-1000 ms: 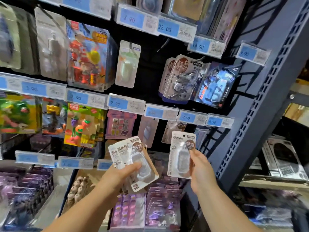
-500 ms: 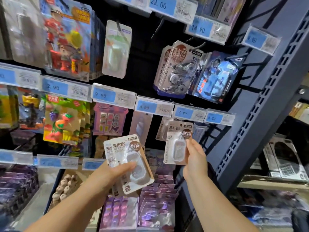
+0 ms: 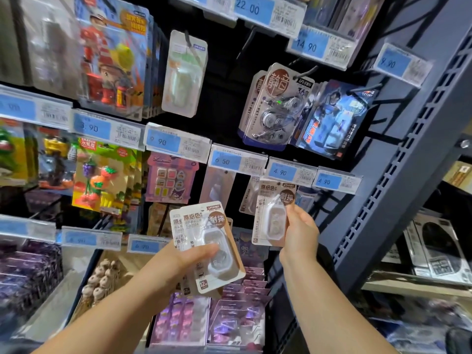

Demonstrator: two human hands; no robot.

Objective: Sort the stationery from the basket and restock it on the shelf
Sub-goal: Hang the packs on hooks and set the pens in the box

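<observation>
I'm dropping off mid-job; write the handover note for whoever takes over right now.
Left hand: grips a fanned stack of brown-and-white carded correction-tape packs, at least two.
Right hand: pinches one matching single pack, raised just under the blue 4.90 price tag.
Done: nothing I can confirm; the single pack does not look hung yet.
Left: hang it, then the stack. The basket is out of view.

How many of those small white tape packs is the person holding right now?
3 visible. The left hand grips two overlapped, a front pack and a rear pack peeking out behind. The right hand pinches the third pack. More may be hidden in the left stack.
</observation>
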